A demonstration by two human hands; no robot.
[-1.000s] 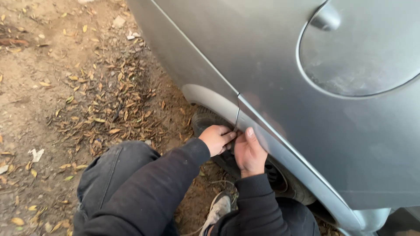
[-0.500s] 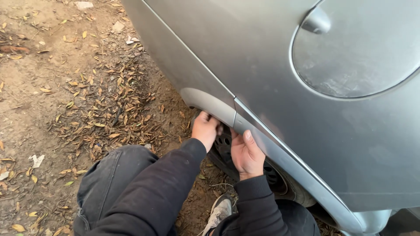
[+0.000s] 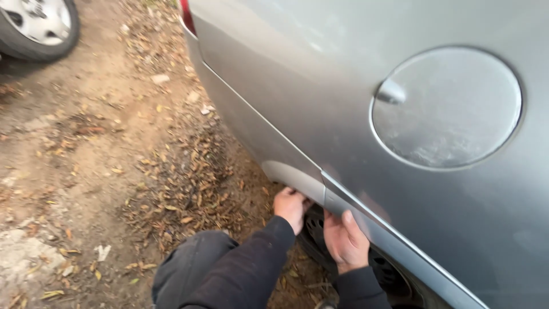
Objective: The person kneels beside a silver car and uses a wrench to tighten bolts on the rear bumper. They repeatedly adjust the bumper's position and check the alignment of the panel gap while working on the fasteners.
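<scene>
A silver car body point(image 3: 320, 97) fills the right side, with a round fuel flap point(image 3: 446, 109) high on its panel. My left hand point(image 3: 290, 207) reaches under the wheel arch trim point(image 3: 297, 178), its fingers curled behind the edge. My right hand point(image 3: 345, 240) presses against the lower trim strip point(image 3: 394, 237), thumb up on the panel. Beneath both hands sits the dark tyre point(image 3: 320, 240), mostly hidden. Dark sleeves cover my arms, and my knee point(image 3: 194, 263) shows below.
Bare dirt strewn with dry leaves point(image 3: 177, 189) lies left of the car. Another vehicle's wheel point(image 3: 34, 26) stands at the top left corner. A red tail light edge point(image 3: 186, 14) shows at the top.
The view has shifted so the fuel flap sits lower and another wheel shows. My left hand has slid up under the arch edge; my right hand stays on the trim.
</scene>
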